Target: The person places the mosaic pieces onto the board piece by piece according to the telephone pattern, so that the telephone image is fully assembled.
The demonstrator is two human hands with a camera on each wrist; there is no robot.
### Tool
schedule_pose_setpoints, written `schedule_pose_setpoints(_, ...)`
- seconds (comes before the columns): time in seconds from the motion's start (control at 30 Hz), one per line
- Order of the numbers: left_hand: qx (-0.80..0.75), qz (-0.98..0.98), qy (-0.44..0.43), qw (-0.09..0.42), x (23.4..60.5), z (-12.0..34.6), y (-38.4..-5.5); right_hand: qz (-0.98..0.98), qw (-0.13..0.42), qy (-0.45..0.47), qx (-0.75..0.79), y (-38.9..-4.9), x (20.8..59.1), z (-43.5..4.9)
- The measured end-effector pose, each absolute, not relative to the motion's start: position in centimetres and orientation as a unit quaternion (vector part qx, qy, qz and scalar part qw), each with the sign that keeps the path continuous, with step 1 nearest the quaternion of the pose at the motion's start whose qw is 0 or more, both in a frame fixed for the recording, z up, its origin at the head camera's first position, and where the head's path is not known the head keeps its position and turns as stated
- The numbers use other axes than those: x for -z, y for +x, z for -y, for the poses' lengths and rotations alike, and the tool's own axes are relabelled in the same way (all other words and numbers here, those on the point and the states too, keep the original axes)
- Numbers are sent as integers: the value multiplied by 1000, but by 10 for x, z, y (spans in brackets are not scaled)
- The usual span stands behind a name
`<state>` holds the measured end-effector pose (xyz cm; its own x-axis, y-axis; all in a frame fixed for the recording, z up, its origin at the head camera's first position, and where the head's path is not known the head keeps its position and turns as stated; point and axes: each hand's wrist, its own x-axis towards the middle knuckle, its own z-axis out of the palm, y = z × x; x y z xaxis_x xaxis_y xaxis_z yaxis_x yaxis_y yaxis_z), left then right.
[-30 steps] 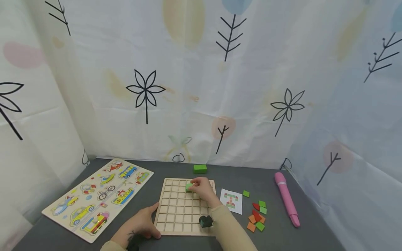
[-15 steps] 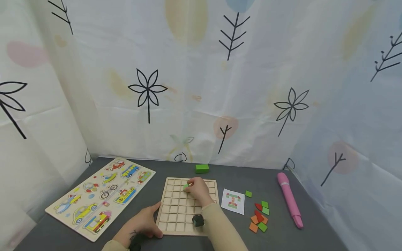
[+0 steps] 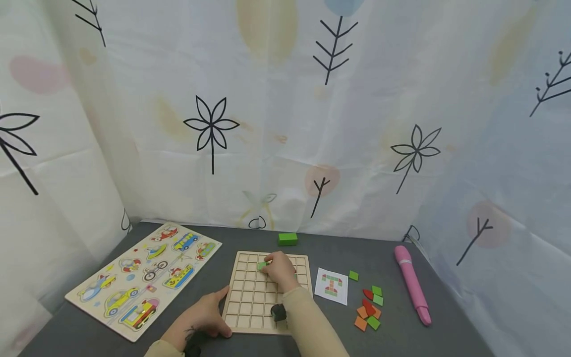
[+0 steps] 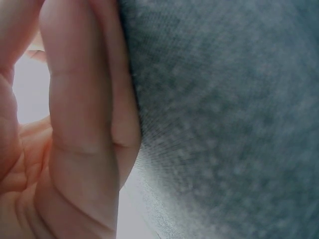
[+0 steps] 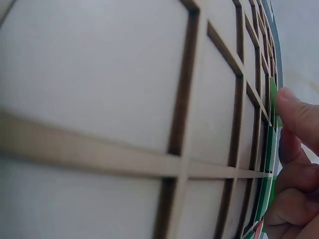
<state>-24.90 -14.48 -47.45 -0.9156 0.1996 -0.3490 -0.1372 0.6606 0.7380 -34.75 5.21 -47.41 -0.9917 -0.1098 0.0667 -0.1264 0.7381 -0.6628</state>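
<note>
A wooden grid board (image 3: 244, 310) lies on the dark table. My right hand (image 3: 282, 270) reaches over its upper rows and pinches a green square tile (image 3: 261, 266) between thumb and fingertips. In the right wrist view that green tile (image 5: 273, 94) stands at the thumb tip by the far rows of cells. Other green tiles (image 5: 269, 149) and a red piece (image 5: 257, 230) sit in cells under the hand, mostly hidden in the head view. My left hand (image 3: 204, 313) rests at the board's lower left side, thumb at the corner; its fingers look extended in the left wrist view.
A pattern card (image 3: 331, 286) lies right of the board. Beyond it are several loose green, orange and red pieces (image 3: 369, 308) and a pink pen-shaped object (image 3: 412, 287). A green block (image 3: 287, 239) stands behind the board; a vehicle picture puzzle (image 3: 142, 282) lies left.
My right hand has shifted slightly left along the upper rows with the green tile and brought it down at a cell. My left hand keeps its place at the board. The head view has turned slightly.
</note>
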Motion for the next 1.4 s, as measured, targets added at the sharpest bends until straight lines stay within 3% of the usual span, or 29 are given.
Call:
schedule_pose_setpoints(0.33,-425,-878,10,221,477,147,-252,868,-19,106,-484,-346,460,-69)
schedule_pose_setpoints(0.63,-416,-884,9,216,477,146,-253,828,-1,94,-553,-339,439,-129)
schedule_pose_setpoints(0.97,-411,-887,7,209,478,144,-251,865,50,20,-498,-319,441,-235)
schedule_pose_setpoints(1.4,-405,-890,7,209,477,143,-251,920,23,-19,-390,-290,475,-315)
